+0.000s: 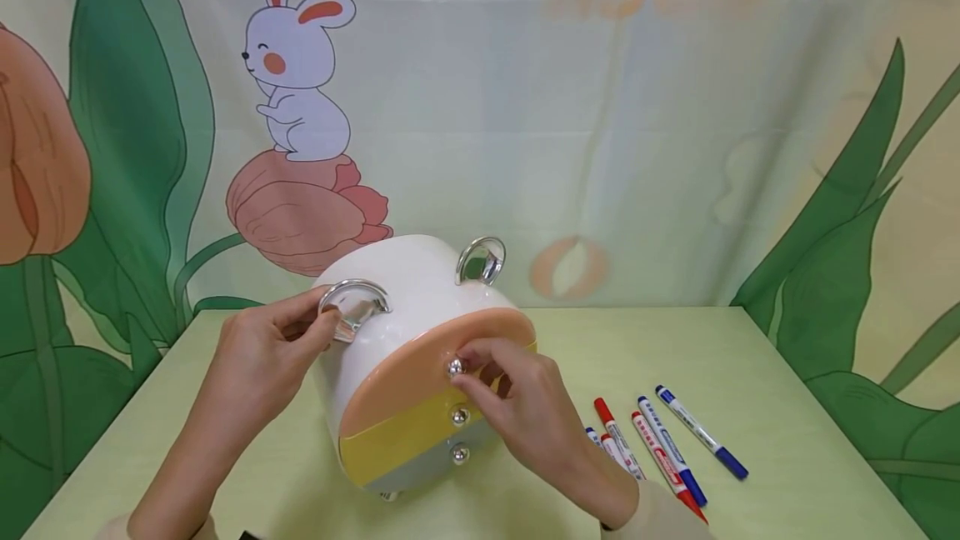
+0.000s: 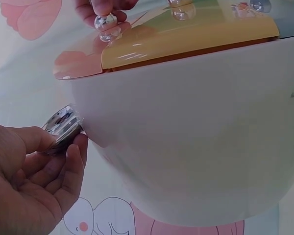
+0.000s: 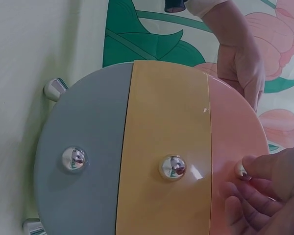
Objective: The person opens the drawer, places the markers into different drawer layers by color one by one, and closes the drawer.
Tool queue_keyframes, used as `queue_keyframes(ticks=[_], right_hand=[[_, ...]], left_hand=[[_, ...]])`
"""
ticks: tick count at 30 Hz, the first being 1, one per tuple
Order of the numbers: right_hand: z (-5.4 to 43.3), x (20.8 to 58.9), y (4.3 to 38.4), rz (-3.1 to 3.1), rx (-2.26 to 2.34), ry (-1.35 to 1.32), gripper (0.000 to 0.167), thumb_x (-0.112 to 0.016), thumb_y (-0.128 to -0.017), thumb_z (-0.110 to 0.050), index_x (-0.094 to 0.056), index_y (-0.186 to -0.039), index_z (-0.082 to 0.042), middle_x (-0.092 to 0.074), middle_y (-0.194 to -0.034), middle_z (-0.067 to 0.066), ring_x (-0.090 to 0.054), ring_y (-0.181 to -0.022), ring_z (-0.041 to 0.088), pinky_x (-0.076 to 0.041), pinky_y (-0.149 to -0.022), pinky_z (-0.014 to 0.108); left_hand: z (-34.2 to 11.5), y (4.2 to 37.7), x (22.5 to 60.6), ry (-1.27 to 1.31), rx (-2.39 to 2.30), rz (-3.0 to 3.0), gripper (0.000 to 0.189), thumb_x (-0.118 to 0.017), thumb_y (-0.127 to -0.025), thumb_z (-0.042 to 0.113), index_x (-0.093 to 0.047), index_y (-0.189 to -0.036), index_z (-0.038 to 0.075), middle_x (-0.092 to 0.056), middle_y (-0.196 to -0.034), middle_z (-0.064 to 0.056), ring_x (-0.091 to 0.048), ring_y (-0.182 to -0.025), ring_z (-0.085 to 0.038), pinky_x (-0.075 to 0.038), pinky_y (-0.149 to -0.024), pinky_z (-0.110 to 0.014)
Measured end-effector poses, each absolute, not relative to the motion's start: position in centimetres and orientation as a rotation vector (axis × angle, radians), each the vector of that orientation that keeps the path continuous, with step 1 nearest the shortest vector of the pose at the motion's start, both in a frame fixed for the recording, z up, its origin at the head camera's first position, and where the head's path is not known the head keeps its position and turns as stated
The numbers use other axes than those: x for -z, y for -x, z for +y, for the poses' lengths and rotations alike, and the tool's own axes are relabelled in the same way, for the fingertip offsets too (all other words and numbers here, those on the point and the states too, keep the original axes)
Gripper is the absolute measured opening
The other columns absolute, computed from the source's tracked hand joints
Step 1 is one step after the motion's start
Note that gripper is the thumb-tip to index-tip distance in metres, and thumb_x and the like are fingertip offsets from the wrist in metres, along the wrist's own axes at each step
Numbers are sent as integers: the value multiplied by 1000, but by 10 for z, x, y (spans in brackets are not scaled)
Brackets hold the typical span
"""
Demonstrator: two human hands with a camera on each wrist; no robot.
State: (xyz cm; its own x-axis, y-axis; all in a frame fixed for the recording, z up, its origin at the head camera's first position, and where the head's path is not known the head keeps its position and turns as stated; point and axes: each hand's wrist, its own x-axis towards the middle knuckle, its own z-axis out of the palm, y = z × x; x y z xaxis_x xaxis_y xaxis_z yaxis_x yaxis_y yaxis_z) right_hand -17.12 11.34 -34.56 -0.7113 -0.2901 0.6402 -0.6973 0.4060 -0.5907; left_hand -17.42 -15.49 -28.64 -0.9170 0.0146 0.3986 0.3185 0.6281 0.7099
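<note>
Pinching a mirror-bright ball knob (image 1: pixel 456 367) between thumb and index finger, the right hand (image 1: pixel 517 394) slants up from a pale cloth sleeve (image 1: pixel 662 517), its other fingers loosely curled. The left hand (image 1: pixel 262 348), its forearm rising from the lower left, grips a shiny, ear-shaped handle (image 1: pixel 358 300), thumb on one side and fingers on the other. Beside the right forearm, slim plastic markers (image 1: pixel 663 457) with red or blue caps lie on the smooth, pale green table (image 1: pixel 637 340). Between the hands sits the glossy white box (image 1: pixel 412 273), a fat rounded drum whose flat front is split into orange (image 1: pixel 408 369), yellow (image 1: pixel 401 438) and grey-blue panels (image 1: pixel 420 469), each with a silvery knob; a thin gap shows along the yellow panel's edge. A second curved, silvery handle (image 1: pixel 482 260) stands at its far side. Behind hangs a softly creased backdrop (image 1: pixel 480 107) printed with tulips, leaves and a white rabbit (image 1: pixel 306 86).
</note>
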Motion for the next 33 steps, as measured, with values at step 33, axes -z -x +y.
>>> queue_keyframes(ticks=[33], right_hand=[[110,369,171,-2189,-1225,-750,22,-81,-91,-11,-63,-104,-9,-65,-92,-4,-55,-70,7,-52,-58,20]], left_hand=[[-155,174,286,292,1176,-2497,32,-66,-100,16,-72,-131,6,-77,-101,-10,-66,-92,-21,-51,-68,-12]])
